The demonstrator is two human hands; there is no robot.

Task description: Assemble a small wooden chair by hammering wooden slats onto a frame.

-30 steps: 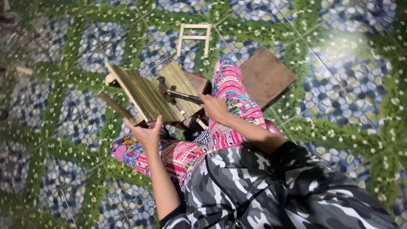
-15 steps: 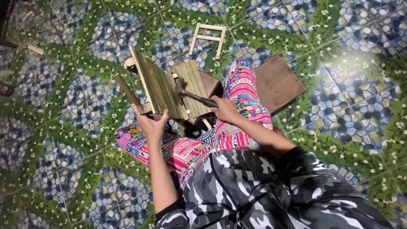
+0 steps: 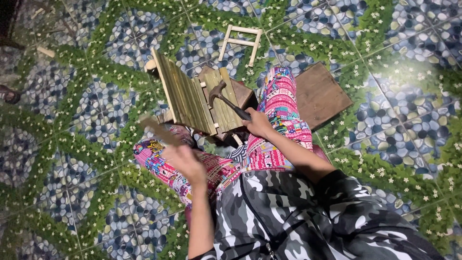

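Slatted bamboo chair (image 3: 192, 98), steel-headed hammer (image 3: 226, 98)

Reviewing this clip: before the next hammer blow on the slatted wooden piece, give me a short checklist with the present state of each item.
1. Right hand grips the dark claw hammer by its handle: ok.
2. Hammer head over the small slatted bamboo chair: ok.
3. Left hand steadying the chair: not ok; it is off the chair, blurred, holding a thin wooden stick.
4. Chair resting on the brown wooden block: cannot tell, contact hidden.
5. Legs in pink patterned trousers away from the hammer head: ok.
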